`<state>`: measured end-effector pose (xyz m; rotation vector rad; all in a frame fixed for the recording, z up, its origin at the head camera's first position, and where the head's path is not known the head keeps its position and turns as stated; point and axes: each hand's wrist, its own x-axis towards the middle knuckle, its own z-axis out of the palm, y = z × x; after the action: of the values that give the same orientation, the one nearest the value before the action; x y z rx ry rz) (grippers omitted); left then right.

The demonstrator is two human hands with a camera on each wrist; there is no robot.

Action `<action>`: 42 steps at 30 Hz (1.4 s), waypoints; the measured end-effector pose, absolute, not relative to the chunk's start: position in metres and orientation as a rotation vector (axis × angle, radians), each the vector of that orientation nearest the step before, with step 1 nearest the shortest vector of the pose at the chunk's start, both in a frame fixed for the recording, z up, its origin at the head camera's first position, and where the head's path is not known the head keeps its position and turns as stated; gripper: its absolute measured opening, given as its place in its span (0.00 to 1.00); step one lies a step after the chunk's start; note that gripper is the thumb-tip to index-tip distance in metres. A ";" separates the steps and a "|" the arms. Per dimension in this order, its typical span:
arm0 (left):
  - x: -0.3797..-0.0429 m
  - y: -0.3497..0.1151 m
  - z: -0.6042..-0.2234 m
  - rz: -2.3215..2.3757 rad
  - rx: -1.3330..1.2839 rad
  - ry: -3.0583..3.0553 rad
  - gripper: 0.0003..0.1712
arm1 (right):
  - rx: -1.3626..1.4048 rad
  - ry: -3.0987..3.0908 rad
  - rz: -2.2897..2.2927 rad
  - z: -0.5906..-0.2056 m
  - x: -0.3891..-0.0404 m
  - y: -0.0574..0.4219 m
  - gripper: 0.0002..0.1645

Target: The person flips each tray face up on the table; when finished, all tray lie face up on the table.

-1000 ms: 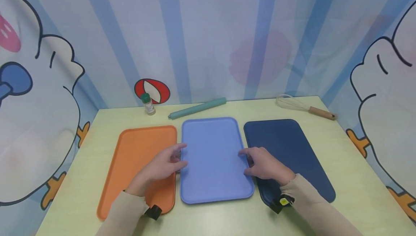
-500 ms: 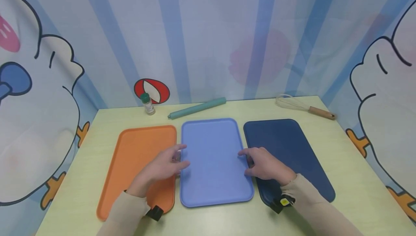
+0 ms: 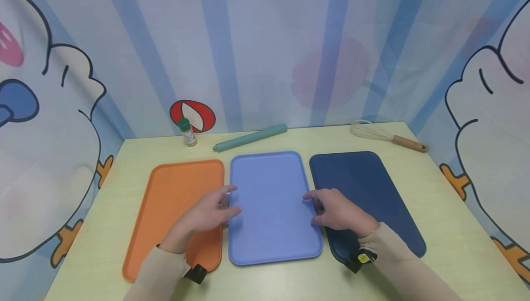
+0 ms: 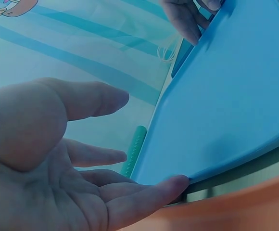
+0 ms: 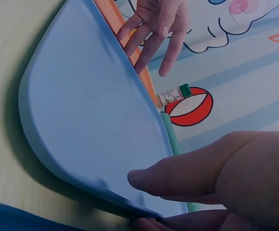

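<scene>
A periwinkle-blue tray (image 3: 271, 172) lies in the middle of the table, between both hands. At its left rim is my left hand (image 3: 207, 211), fingers stretched and thumb spread apart. In the left wrist view, a fingertip of that hand meets the edge of the blue tray (image 4: 226, 96), with the palm turned up. Across from it, my right hand (image 3: 337, 209) is at the right rim with loosely bent fingers. The right wrist view has its thumb (image 5: 163, 180) over the tray and the other fingers low beside the rim, partly hidden.
An orange tray (image 3: 182, 181) lies under the left forearm, a navy tray (image 3: 360, 176) under the right. Along the back stand or lie a small green-capped jar (image 3: 188, 134), a teal rod (image 3: 250, 137) and a wooden-handled whisk (image 3: 389, 137). A patterned curtain (image 3: 269, 52) rises behind.
The blue tray has slid slightly toward the person, mostly in the first half second. Both hands have stayed at its sides, nearly unmoved.
</scene>
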<state>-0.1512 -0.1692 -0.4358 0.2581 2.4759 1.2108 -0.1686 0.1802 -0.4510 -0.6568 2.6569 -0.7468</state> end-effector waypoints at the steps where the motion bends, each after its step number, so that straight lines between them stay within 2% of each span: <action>1: -0.151 -0.169 -0.435 1.209 0.255 2.476 0.40 | -0.658 2.655 -0.749 -0.451 -0.169 0.180 0.32; 26: -0.151 -0.164 -0.430 1.211 0.288 2.521 0.40 | -0.666 2.579 -0.848 -0.450 -0.169 0.191 0.33; 36: -0.161 -0.145 -0.443 1.466 0.446 2.529 0.29 | -0.690 2.658 -0.939 -0.448 -0.172 0.217 0.32; 42: -0.159 -0.122 -0.450 1.494 0.534 2.500 0.28 | -0.639 2.754 -0.912 -0.453 -0.176 0.237 0.30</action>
<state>-0.1595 -0.1222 -0.4503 0.5340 2.5000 1.4939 -0.1758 0.2366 -0.4534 -0.6389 2.7544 -0.9122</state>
